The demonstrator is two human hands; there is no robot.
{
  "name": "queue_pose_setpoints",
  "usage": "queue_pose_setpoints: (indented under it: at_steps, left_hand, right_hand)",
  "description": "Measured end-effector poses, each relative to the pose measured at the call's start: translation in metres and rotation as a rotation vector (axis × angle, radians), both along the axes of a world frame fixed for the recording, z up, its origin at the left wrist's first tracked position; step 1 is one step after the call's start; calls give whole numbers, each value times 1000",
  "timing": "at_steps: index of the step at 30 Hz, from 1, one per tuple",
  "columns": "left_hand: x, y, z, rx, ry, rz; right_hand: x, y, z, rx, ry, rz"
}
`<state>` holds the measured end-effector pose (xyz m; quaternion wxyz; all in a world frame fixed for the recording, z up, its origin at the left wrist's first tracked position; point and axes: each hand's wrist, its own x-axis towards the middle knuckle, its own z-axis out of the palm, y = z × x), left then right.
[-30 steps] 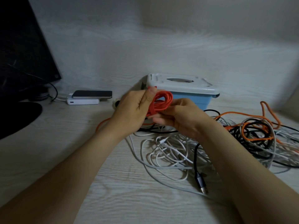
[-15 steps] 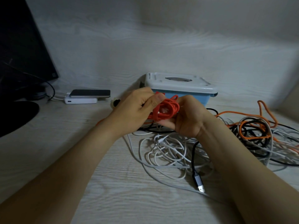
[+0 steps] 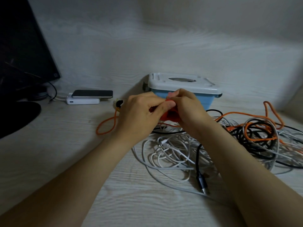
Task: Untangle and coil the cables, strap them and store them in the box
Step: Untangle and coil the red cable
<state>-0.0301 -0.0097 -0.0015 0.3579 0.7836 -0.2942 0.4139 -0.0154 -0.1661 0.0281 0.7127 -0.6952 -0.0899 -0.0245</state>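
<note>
Just in front of the box (image 3: 208, 102), our left hand (image 3: 139, 115) curls its fingers round the red cable (image 3: 170, 114), which is bunched against our right hand (image 3: 188, 110), also gripping it. Half a second ago its loops showed openly; now only a crumpled red patch peeks out.

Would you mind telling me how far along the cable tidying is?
Done: the red cable looks gathered into a coil. In hand: the left hand and right hand grip it; no strap visible. Left: tangled white cables and the orange-and-black cable tangle lie loose; the blue plastic box has its white lid on.
</note>
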Motion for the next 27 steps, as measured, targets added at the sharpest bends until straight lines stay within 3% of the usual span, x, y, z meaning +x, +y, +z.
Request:
queue_pose_setpoints:
  at_steps: [11,20,27]
  left_hand:
    - [-12,-11,4,-132,-143,4]
    - [-13,-14,7,-96,-93,-57]
    - [-10,-14,-2,-293,88,6]
  right_hand:
    - [2,-5,-2,-76,-123,-118]
    - [0,-12,-1,-141,-148,-128]
    - [3,-3,-11,-356,-366,-168]
